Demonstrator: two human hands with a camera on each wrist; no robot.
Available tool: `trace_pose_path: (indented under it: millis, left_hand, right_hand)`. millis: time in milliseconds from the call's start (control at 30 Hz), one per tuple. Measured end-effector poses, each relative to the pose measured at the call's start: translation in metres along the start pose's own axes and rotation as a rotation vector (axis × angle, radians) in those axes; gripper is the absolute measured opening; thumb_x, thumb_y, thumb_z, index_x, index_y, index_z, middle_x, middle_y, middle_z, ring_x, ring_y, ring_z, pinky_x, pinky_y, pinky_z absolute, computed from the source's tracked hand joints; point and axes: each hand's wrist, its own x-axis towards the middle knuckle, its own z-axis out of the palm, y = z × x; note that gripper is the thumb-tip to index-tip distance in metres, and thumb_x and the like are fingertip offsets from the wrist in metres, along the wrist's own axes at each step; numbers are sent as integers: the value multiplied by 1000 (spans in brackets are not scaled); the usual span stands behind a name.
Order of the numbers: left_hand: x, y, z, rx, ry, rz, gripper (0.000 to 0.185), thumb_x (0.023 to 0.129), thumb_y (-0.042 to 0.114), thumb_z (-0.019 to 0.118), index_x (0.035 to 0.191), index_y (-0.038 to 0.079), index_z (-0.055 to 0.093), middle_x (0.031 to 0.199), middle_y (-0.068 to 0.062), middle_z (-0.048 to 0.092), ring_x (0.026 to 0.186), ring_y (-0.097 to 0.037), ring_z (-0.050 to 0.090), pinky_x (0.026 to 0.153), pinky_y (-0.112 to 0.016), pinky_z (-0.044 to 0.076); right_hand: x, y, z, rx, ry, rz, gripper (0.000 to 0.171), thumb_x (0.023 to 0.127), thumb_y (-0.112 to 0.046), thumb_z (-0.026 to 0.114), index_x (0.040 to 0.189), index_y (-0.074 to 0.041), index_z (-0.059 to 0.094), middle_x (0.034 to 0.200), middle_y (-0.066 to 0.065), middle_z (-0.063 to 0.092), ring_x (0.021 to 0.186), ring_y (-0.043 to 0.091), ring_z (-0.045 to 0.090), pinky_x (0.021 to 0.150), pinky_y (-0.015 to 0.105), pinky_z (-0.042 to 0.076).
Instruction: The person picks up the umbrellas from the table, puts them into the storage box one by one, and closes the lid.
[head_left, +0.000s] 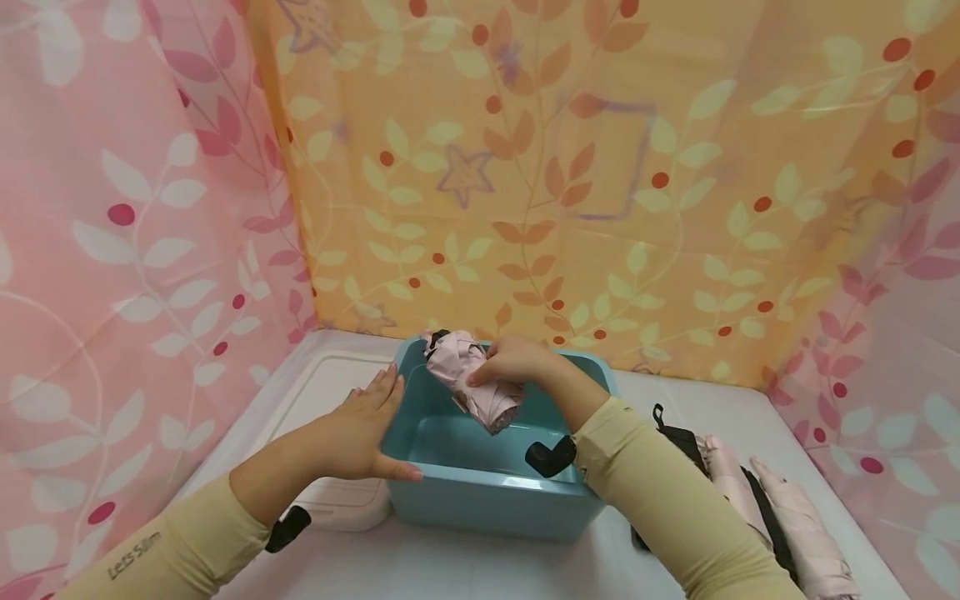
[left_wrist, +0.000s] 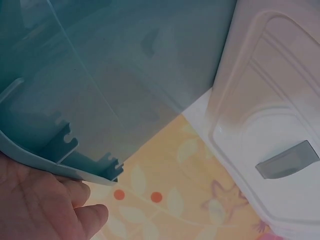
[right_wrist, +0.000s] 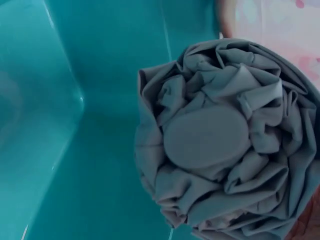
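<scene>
A pale pink folded umbrella point(head_left: 487, 392) is in my right hand point(head_left: 517, 360), which grips it around the middle, tilted above the blue plastic bin point(head_left: 495, 500). In the right wrist view, the gathered cloth end of the umbrella point(right_wrist: 225, 135) with its oval cap fills the middle, over the bin's inner walls point(right_wrist: 110, 150). My left hand point(head_left: 360, 433) rests on the bin's left rim, fingers spread and fairly straight. The left wrist view has fingers of this hand point(left_wrist: 50, 205) against the outside of the bin's rim point(left_wrist: 65, 172).
A white lid point(head_left: 315, 400) lies left of the bin, partly behind my left arm. To the right, several more folded umbrellas, pink point(head_left: 806, 533) and black point(head_left: 678, 437), lie side by side on the white surface. Patterned curtains point(head_left: 525, 167) stand behind and at both sides.
</scene>
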Motion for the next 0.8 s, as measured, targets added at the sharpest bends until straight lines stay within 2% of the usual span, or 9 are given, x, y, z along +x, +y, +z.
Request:
trace_pose_path:
  millis: [167,333,533,800]
  left_hand:
    - [1,0,1,7,1,1,130,59,84,49,144,-5,7,151,-21,-4,139,-33,-4,106,-57,12]
    - [1,-2,3,22,1,-10,131,58,85,48,145,-4,7,151,-19,-4,139,-32,-4,107,-56,11]
    - [1,-2,5,16,-6,-16,129,59,84,49,145,-2,7,152,-17,-6,139,-31,-5,107,-56,12]
    - [1,-1,4,7,-10,-13,127,61,81,52,145,-2,5,152,-17,-8,139,-30,-6,107,-55,12]
  right_hand:
    - [5,-2,8,78,-33,3,37,73,-33,73,51,-13,51,47,-5,36,42,9,38,41,21,31]
    - [10,-3,19,135,-69,3,42,74,-29,72,44,-16,45,43,-7,30,37,8,32,39,21,29]
    - [17,-8,29,169,-53,11,42,73,-31,73,42,-16,49,40,-6,32,36,9,33,38,23,29]
    - [25,-15,34,182,-56,77,40,74,-34,72,47,-14,52,41,-5,35,37,11,36,38,24,30]
